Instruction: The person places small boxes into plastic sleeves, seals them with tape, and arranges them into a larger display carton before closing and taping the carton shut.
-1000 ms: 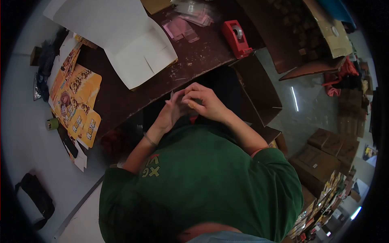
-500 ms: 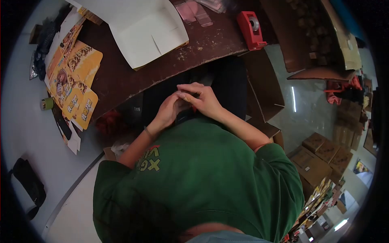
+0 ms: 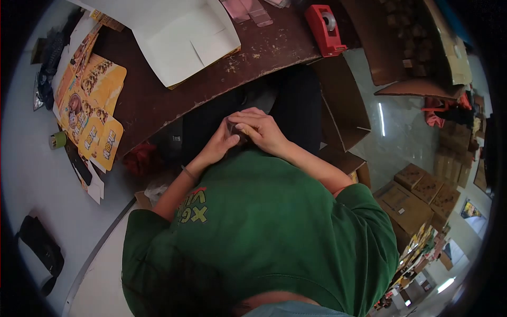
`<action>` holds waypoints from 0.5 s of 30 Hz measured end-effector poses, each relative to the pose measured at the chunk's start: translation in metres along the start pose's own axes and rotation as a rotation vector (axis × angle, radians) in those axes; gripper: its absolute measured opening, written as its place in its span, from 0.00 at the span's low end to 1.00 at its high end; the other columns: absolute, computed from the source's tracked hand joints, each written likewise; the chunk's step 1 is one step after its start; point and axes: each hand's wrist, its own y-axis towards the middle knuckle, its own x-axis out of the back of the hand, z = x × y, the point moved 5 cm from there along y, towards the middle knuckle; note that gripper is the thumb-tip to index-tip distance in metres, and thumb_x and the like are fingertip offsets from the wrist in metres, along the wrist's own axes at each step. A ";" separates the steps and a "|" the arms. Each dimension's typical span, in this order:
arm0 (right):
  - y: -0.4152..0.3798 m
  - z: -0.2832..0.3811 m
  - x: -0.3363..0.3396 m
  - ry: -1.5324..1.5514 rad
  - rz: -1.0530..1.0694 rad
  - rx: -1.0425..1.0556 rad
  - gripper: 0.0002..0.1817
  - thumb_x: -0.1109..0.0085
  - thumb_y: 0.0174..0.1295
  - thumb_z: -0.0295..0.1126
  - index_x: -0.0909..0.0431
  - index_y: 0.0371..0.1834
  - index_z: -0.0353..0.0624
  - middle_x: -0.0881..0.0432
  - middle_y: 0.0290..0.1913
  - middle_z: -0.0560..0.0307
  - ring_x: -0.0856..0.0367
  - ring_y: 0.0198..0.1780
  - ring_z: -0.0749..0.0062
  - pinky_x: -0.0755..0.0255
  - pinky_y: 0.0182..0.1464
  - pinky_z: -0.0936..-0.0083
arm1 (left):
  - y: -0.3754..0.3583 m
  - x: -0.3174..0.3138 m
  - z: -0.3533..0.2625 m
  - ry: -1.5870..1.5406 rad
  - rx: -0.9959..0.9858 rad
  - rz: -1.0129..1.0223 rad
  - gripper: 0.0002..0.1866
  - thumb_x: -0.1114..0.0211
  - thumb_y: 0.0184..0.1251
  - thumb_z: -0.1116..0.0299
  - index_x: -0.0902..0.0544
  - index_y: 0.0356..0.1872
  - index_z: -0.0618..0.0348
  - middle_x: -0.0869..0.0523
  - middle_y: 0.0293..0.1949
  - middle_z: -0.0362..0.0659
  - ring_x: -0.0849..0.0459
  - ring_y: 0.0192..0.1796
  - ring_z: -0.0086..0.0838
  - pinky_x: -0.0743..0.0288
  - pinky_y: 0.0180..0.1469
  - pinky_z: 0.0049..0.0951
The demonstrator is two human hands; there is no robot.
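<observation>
The view looks down over a green shirt, which hides the lap and most of both arms. Just beyond it the 2 hands meet: the left hand and the right hand are pressed together, fingers closed around a small item that is almost wholly covered, so what it is cannot be made out. They hover in front of the near edge of the tabletop, over dark space below it. Left of them, under the edge, a red object is blurred. On the tabletop lies a white folded sheet, cut off at the top. At its left edge, yellow printed cartons overhang. At the far right corner stands a red tape dispenser; an open cardboard box sits beside the tabletop.
</observation>
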 end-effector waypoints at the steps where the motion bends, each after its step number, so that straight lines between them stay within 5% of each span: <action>1: -0.002 -0.001 -0.001 0.003 -0.016 0.020 0.11 0.38 0.68 0.34 0.13 0.47 0.40 0.12 0.45 0.54 0.19 0.50 0.65 0.25 0.53 0.70 | 0.000 0.001 0.001 0.017 -0.017 0.019 0.33 0.37 0.72 0.63 0.43 0.71 0.62 0.29 0.61 0.44 0.25 0.56 0.25 0.27 0.59 0.30; 4: 0.007 -0.026 0.005 0.239 -0.041 -0.272 0.10 0.37 0.67 0.32 0.12 0.45 0.40 0.11 0.42 0.55 0.18 0.47 0.69 0.24 0.50 0.73 | 0.003 0.001 0.007 -0.034 0.025 0.034 0.34 0.35 0.69 0.70 0.43 0.71 0.61 0.29 0.61 0.45 0.25 0.57 0.26 0.27 0.59 0.30; 8: 0.010 -0.030 -0.001 0.205 -0.177 -0.047 0.10 0.37 0.66 0.32 0.12 0.43 0.39 0.11 0.41 0.57 0.18 0.47 0.72 0.23 0.50 0.74 | 0.013 0.002 -0.002 -0.103 -0.022 -0.069 0.33 0.36 0.70 0.70 0.43 0.71 0.61 0.29 0.60 0.45 0.24 0.57 0.27 0.27 0.59 0.30; 15: 0.016 0.002 0.020 -0.146 0.035 0.188 0.13 0.40 0.67 0.31 0.15 0.52 0.43 0.13 0.51 0.55 0.20 0.56 0.60 0.28 0.61 0.68 | 0.022 0.000 -0.015 -0.180 0.007 -0.150 0.35 0.36 0.72 0.66 0.44 0.73 0.60 0.28 0.62 0.45 0.25 0.62 0.28 0.25 0.61 0.31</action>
